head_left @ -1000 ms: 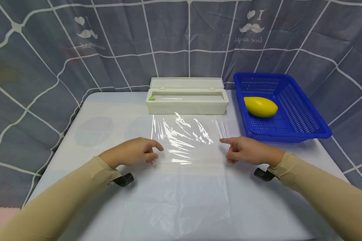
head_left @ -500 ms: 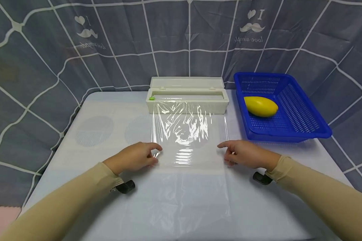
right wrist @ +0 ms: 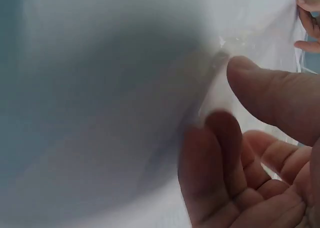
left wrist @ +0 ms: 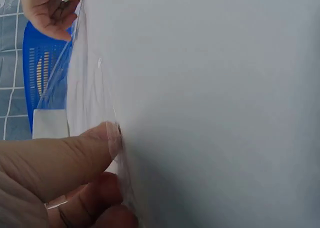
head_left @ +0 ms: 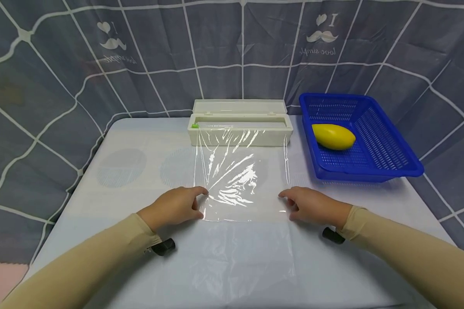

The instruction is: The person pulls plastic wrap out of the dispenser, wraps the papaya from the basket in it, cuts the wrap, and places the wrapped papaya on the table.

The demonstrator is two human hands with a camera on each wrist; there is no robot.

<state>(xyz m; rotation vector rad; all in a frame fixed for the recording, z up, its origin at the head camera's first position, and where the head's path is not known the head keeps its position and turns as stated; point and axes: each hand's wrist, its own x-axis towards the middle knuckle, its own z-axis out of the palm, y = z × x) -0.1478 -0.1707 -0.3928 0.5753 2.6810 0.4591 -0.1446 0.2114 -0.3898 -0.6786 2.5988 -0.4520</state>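
Note:
A clear sheet of plastic wrap [head_left: 236,176] stretches from a white wrap dispenser [head_left: 241,136] toward the front, its near edge between my two hands. My left hand [head_left: 174,206] holds the left corner; creases fan out from its index fingertip. In the left wrist view, wrap crosses the left thumb tip [left wrist: 112,140] and the other fingers curl beneath. My right hand [head_left: 315,206] has its fingers curled at the sheet's right corner. The right wrist view shows its thumb [right wrist: 250,73] apart from the fingertips, with blurred film beside them; the exact contact is hard to see.
The dispenser's lid [head_left: 239,106] stands up at the back, and a green slider [head_left: 195,125] sits on its left end. To the right, a blue basket [head_left: 371,174] contains a yellow mango-shaped fruit [head_left: 334,137]. Grey checked cloth [head_left: 216,47] encloses the white table [head_left: 135,133].
Both hands have moved toward the front, and the wrap's near edge has come with them. The film, earlier lying slack before the dispenser, now spans upward to the dispenser's front rim.

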